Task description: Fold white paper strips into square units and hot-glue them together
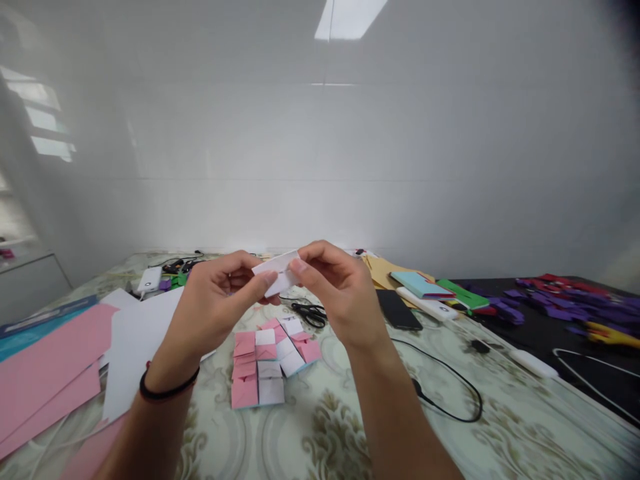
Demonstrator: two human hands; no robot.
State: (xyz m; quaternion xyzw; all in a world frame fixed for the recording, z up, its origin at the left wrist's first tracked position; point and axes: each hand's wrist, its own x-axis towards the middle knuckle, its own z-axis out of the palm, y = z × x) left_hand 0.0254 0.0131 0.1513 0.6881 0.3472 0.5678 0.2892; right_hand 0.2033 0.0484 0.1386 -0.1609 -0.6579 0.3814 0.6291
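A small folded piece of white paper (277, 267) is held up above the table between my two hands. My left hand (227, 287) pinches its lower left part, thumb on the near face. At its right end, my right hand (333, 280) grips it between thumb and fingers. A fold or slit line runs across the middle of the paper. Below the hands, several small folded pink and white paper pieces (270, 363) lie grouped on the patterned tablecloth (300, 433).
Pink sheets (55, 360) and white sheets (143, 340) lie at left. A black phone (399, 309), a white power bank (427, 305) and coloured paper pads (423, 285) are on the right. Black cable (450, 367) loops nearby. Purple pieces (565, 307) cover a dark surface farther right.
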